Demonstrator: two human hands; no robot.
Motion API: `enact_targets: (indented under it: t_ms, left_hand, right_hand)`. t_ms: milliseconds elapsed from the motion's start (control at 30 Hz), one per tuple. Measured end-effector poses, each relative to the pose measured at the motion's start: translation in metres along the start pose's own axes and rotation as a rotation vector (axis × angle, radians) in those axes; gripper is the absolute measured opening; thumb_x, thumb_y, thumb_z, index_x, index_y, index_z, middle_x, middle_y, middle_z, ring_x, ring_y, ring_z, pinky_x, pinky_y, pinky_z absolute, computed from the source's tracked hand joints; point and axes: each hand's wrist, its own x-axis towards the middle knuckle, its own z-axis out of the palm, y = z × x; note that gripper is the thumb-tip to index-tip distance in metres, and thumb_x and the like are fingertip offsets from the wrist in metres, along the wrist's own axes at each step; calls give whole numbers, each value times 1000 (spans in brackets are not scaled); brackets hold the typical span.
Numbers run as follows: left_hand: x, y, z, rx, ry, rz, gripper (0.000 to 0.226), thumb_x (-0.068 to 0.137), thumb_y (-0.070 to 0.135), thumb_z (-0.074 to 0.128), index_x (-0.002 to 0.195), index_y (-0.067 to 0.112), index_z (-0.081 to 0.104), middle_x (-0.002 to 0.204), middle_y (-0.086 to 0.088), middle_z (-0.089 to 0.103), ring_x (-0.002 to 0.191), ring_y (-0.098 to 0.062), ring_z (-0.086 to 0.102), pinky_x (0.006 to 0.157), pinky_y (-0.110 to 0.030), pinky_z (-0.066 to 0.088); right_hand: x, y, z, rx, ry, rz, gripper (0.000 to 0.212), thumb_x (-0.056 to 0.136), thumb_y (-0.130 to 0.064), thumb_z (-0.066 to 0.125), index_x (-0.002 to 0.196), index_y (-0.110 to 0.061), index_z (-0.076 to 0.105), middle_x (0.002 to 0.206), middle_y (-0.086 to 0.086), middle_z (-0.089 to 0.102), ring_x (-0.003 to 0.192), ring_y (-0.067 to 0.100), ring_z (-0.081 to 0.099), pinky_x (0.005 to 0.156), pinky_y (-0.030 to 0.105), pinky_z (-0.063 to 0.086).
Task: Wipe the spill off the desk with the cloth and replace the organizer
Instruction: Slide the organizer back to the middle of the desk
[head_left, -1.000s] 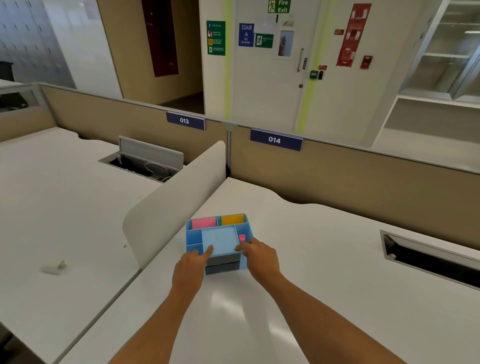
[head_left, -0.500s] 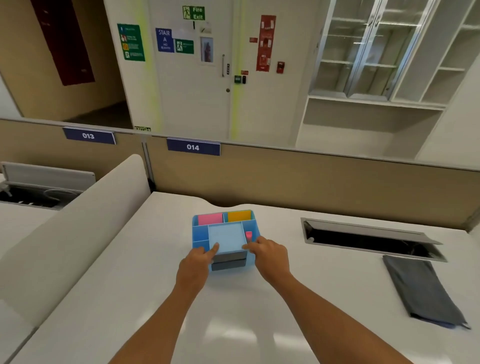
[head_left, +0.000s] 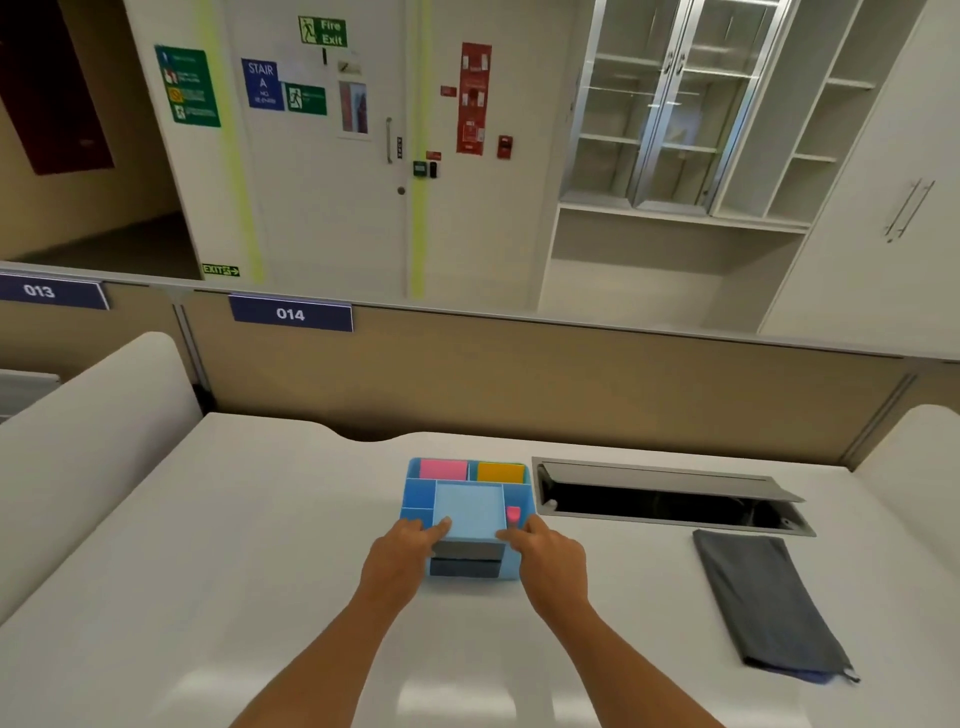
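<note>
Shifted rightward, blue organizer (head_left: 467, 506) sits gripped by left hand (head_left: 400, 553) and right hand (head_left: 550, 556).

Organizer (head_left: 467, 512) shifted right, now beside cable tray (head_left: 670, 496); cloth (head_left: 763, 603) in view.

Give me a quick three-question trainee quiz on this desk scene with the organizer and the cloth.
1. True or false: the grey cloth lies folded on the desk, touched by neither hand.
2. Which hands touch the blue organizer? A) left only B) right only C) both
3. Fill in: the desk number plate behind the organizer reads ___.

Key
1. True; it lies to the right, below the open cable slot.
2. C; the left hand and right hand both rest on its near edge.
3. 014
</note>
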Motion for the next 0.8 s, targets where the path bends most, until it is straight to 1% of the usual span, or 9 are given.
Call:
enact_targets:
  t_ms: [167,300,367,433,500,567,600,667,800]
  left_hand:
    - [9,5,7,-69,16,-16,53,100,15,48,148,27,31,121,-11,57,109,-20,55,88,-27,52]
    - [-2,17,7,-87,145,-3,63,71,1,82,129,12,60,94,-19,67,86,-31,66,65,-31,59]
    - [-8,22,7,-53,195,4,64,64,9,87,124,10,63,103,-21,70,92,-36,69,74,-40,59]
    - [-17,25,7,-31,224,30,45,88,27,66,129,12,59,124,-20,64,112,-40,63,100,-49,45]
    - [-25,23,12,8,135,8,54,101,45,25,136,14,53,137,-17,55,126,-38,53,117,-46,19]
    - [-29,22,11,26,62,-26,66,99,52,11,140,16,47,145,-14,48,132,-36,45,115,-43,2]
    - [-29,23,10,36,54,-28,67,98,54,11,143,17,43,147,-13,45,134,-36,43,115,-43,-1]
    - [-27,24,10,45,46,-26,67,96,58,8,146,20,33,148,-12,44,134,-35,42,116,-44,3]
    - [-24,26,3,42,54,-77,67,95,60,2,142,21,30,143,-11,50,128,-34,51,102,-49,40]
  right_hand:
    - [1,4,-2,-87,58,37,52,45,-31,99,92,-32,78,82,-5,72,70,15,67,56,27,53]
    - [-12,5,18,-55,47,89,66,49,-25,97,109,-32,72,102,-2,73,92,22,68,78,37,57]
    - [-21,3,27,-3,49,100,76,55,-24,94,124,-31,63,118,0,69,107,25,66,89,39,55]
    - [-30,1,34,50,47,109,84,62,-27,91,137,-29,53,132,1,62,120,28,60,97,39,49]
    - [-37,1,38,64,2,108,91,69,-34,85,146,-28,38,146,3,50,134,31,48,111,42,35]
    - [-39,3,43,74,-58,114,95,87,-39,68,154,-33,2,163,2,15,149,28,11,122,40,-2]
    - [-37,4,47,68,-90,111,94,94,-42,57,151,-37,-18,163,-2,-8,149,25,-8,117,38,-19]
    - [-33,5,53,40,-118,115,88,100,-47,42,140,-40,-37,156,-6,-32,145,22,-28,112,37,-27]
    - [-22,0,45,63,-178,156,88,99,-52,40,138,-34,-37,159,-2,-28,146,24,-26,113,40,-20]
